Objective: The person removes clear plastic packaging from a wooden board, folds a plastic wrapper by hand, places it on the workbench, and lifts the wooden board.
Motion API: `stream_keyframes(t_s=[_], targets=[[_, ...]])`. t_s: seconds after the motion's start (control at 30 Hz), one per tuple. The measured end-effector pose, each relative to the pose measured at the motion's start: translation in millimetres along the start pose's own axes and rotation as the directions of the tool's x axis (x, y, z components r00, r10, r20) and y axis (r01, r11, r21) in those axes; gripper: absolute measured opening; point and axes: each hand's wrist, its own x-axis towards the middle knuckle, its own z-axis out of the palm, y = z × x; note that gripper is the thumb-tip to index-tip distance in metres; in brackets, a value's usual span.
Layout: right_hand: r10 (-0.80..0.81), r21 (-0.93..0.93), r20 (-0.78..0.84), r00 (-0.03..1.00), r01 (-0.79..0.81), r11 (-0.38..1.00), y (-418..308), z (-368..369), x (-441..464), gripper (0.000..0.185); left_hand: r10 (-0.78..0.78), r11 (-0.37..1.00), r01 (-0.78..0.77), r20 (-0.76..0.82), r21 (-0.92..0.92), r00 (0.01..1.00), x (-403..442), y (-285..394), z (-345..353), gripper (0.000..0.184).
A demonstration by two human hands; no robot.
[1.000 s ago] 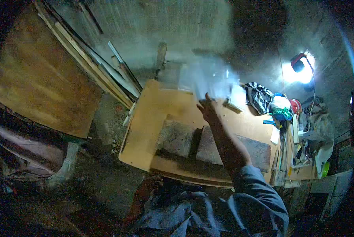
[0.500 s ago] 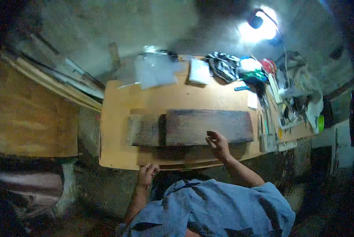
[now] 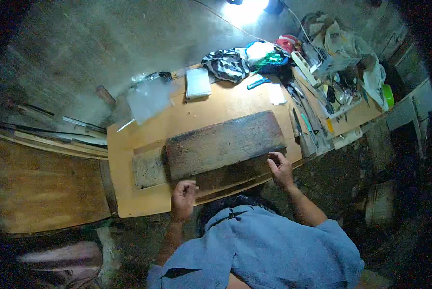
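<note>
A long dark wooden block (image 3: 225, 142) lies at a slant on the light wooden table (image 3: 129, 204). A smaller, paler block (image 3: 149, 167) sits against its left end. My left hand (image 3: 183, 196) is by the long block's near left corner, fingers curled and somewhat blurred; whether it holds anything cannot be made out. Near the block's right front corner is my right hand (image 3: 280, 168), with thumb and fingers apart and nothing between them.
Along the back are a clear plastic bag (image 3: 149, 98), a stack of white sheets (image 3: 197, 83), a striped bag (image 3: 227, 65) and a blue tool (image 3: 258, 82). Hand tools (image 3: 305, 120) and a cluttered tray (image 3: 343, 98) stand at the right. A bright lamp (image 3: 247, 8) shines above.
My right hand has come back from the plastic bag to the block's right front corner. My left hand has risen to the table's front edge. The view has turned to the right.
</note>
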Motion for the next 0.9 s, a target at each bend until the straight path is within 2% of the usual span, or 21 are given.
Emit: stream_keyframes(t_s=[0.03,0.1,0.17,0.2,0.23,0.3,0.33,0.4,0.43,0.47,0.5,0.57,0.6,0.63,0.7,0.73,0.77,0.83,0.87,0.9], targets=[[0.034,0.003,-0.005,0.999,-0.034,0.999,-0.1,-1.8,0.4,0.025,0.204,0.979,-0.204,0.000,0.021,0.979,5.7,31.2,11.3,0.021],[0.071,0.011,0.010,0.997,-0.072,0.997,-4.2,-3.9,1.7,0.025,0.350,0.926,-0.361,0.112,0.110,0.930,11.2,124.7,26.7,0.018],[0.056,0.052,0.003,0.998,-0.056,0.997,-9.6,-5.8,4.3,0.024,0.504,0.834,-0.540,0.243,0.113,0.829,11.6,193.0,37.7,0.012],[-0.030,0.069,0.011,0.999,0.029,0.997,18.0,-3.6,8.1,0.023,0.617,0.731,-0.674,0.318,0.108,0.720,11.3,222.1,41.4,0.012],[-0.026,0.075,0.032,0.999,0.024,0.997,21.1,-6.2,8.9,0.023,0.705,0.610,-0.788,0.392,0.090,0.591,11.2,245.6,44.2,0.013],[0.055,0.107,0.044,0.998,-0.060,0.992,20.4,-10.5,10.3,0.023,0.806,0.463,-0.885,0.438,-0.047,0.399,9.7,271.1,51.3,0.020],[0.024,0.065,0.029,0.999,-0.026,0.998,19.7,-12.9,10.9,0.024,0.800,0.471,-0.882,0.438,-0.033,0.411,3.7,278.9,59.1,0.020],[0.038,0.033,0.019,0.999,-0.038,0.999,9.7,-20.4,12.1,0.024,0.899,0.389,-0.919,0.246,-0.068,0.362,-7.1,286.4,74.3,0.025],[0.052,-0.003,-0.004,0.999,-0.052,0.999,7.5,-23.1,13.1,0.024,0.898,0.391,-0.918,0.248,-0.066,0.364,-7.6,282.4,74.6,0.025],[0.064,0.069,-0.029,0.998,-0.062,0.996,18.1,-22.1,14.6,0.026,0.899,0.398,-0.915,0.225,-0.068,0.375,-7.0,273.9,74.7,0.024],[0.067,0.069,-0.040,0.997,-0.064,0.996,14.4,-23.5,16.6,0.026,0.863,0.441,-0.897,0.285,-0.025,0.417,1.3,264.5,69.6,0.025],[-0.117,-0.236,-0.183,0.976,0.072,0.969,4.4,-31.6,23.3,0.031,0.774,0.506,-0.859,0.399,0.076,0.492,18.5,245.2,59.3,0.029],[-0.249,-0.432,-0.108,0.962,0.180,0.884,41.5,-33.2,32.7,0.038,0.687,0.602,-0.780,0.387,0.172,0.615,27.1,224.8,59.0,0.031],[-0.245,-0.441,-0.129,0.961,0.166,0.882,35.4,-34.3,35.6,0.038,0.634,0.639,-0.716,0.336,0.280,0.697,40.4,198.4,57.9,0.032],[-0.062,-0.347,-0.197,0.978,-0.010,0.938,16.6,-30.5,40.6,0.045,0.508,0.667,-0.562,0.252,0.489,0.824,64.4,140.9,50.1,0.034],[-0.087,-0.397,-0.187,0.978,0.005,0.918,34.3,-26.1,44.8,0.051,0.425,0.659,-0.477,0.235,0.581,0.874,75.4,105.5,39.8,0.039],[-0.087,-0.400,-0.206,0.975,-0.003,0.917,38.9,-23.1,47.6,0.051,0.434,0.657,-0.493,0.248,0.571,0.866,80.3,73.3,30.8,0.039],[0.139,-0.287,-0.141,0.980,-0.175,0.942,38.1,-11.6,50.9,0.060,0.232,0.614,-0.242,0.121,0.751,0.965,77.3,20.0,16.3,0.048],[0.142,-0.288,-0.159,0.977,-0.184,0.940,41.2,-7.5,50.6,0.060,0.238,0.616,-0.259,0.138,0.744,0.961,74.7,6.4,12.2,0.048],[0.164,-0.279,-0.156,0.974,-0.203,0.939,46.3,-3.6,50.1,0.066,0.121,0.551,-0.132,0.078,0.824,0.990,71.3,-5.3,9.9,0.052]])
